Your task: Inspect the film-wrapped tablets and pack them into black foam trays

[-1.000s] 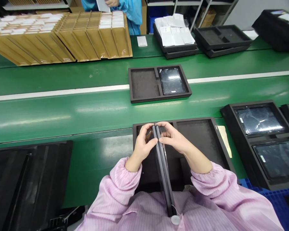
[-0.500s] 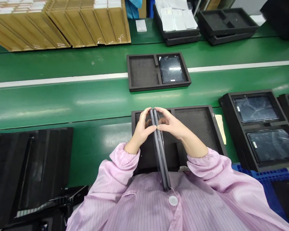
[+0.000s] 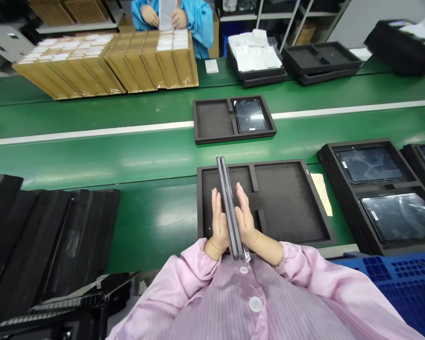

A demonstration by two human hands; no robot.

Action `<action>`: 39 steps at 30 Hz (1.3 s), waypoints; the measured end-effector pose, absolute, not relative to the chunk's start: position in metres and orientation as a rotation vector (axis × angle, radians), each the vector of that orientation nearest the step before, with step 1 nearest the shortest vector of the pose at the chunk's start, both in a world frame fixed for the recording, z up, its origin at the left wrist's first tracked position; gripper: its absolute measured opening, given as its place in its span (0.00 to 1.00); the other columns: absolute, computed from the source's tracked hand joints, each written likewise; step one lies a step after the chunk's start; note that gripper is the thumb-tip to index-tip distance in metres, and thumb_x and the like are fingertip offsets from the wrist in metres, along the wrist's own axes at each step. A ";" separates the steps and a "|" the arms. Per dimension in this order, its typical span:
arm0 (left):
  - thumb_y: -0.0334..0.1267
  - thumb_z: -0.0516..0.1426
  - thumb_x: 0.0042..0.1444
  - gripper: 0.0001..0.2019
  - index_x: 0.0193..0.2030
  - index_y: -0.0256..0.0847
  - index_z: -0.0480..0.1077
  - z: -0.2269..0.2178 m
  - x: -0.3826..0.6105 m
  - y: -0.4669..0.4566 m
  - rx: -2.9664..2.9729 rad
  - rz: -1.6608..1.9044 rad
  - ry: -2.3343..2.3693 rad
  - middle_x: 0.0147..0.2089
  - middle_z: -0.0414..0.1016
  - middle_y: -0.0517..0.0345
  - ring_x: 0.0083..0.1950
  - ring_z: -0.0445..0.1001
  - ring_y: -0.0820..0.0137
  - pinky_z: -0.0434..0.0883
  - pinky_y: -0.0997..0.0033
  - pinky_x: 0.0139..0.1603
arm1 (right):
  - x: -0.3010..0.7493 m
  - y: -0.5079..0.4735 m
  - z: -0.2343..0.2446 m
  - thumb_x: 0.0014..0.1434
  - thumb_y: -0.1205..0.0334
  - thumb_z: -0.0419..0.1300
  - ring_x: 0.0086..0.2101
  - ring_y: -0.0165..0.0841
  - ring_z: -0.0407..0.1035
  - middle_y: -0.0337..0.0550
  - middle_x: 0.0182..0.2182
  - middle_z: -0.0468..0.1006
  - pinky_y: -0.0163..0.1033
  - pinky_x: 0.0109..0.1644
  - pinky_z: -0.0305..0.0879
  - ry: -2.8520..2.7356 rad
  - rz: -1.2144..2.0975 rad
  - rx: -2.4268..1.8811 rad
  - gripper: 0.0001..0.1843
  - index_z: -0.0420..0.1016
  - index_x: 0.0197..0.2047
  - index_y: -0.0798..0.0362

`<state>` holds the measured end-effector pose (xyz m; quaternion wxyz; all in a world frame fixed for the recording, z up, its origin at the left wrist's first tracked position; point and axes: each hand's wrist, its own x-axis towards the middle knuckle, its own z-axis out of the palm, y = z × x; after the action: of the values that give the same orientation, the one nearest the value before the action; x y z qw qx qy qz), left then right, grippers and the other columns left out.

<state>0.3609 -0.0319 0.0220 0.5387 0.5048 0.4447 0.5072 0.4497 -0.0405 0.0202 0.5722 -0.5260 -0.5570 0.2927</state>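
Two thin dark tablets (image 3: 226, 198) stand on edge, back to back, seen edge-on above a black foam tray (image 3: 286, 203) with two bare compartments. My left hand (image 3: 218, 222) presses flat against their left face and my right hand (image 3: 246, 222) presses flat against their right face, fingers straight and together. The near end of the tablets reaches my chest, over my pink striped smock.
A green conveyor belt (image 3: 92, 156) carries another foam tray (image 3: 212, 120) holding one tablet (image 3: 250, 115). Trays with bagged tablets (image 3: 371, 165) sit at right above a blue crate (image 3: 393, 274). Black foam trays (image 3: 49, 245) are stacked at left. Brown cartons (image 3: 127, 61) and a person in blue (image 3: 194, 19) are across the belt.
My hands slid from pinching the far end of the tablets back toward my body and now lie flat on both faces. The view tilted up again.
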 end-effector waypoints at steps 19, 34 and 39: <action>0.52 0.47 0.63 0.22 0.50 0.37 0.70 0.109 0.395 0.068 0.807 1.264 1.050 0.58 0.72 0.50 0.63 0.66 0.64 0.60 0.63 0.66 | 0.456 0.069 0.111 0.61 0.56 0.49 0.56 0.34 0.64 0.42 0.52 0.74 0.40 0.63 0.60 -0.784 1.166 -1.255 0.18 0.70 0.51 0.52; 0.67 0.45 0.54 0.28 0.29 0.42 0.65 0.090 0.392 0.100 1.352 1.408 1.057 0.27 0.67 0.61 0.30 0.67 0.70 0.65 0.70 0.34 | 0.488 0.059 0.119 0.53 0.51 0.60 0.39 0.34 0.71 0.43 0.44 0.76 0.39 0.45 0.70 -0.864 1.112 -1.355 0.21 0.72 0.48 0.51; 0.66 0.46 0.54 0.27 0.24 0.42 0.59 0.083 0.387 0.111 1.333 1.483 1.106 0.22 0.57 0.65 0.25 0.58 0.73 0.60 0.73 0.30 | 0.527 0.025 0.146 0.49 0.48 0.65 0.19 0.26 0.62 0.38 0.22 0.74 0.33 0.22 0.61 -0.992 1.444 -1.322 0.18 0.80 0.37 0.54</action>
<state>0.3868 0.1112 0.0834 0.4173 0.5313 0.4407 0.5911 0.5275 0.0250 0.1463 0.4557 -0.5361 -0.4024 0.5857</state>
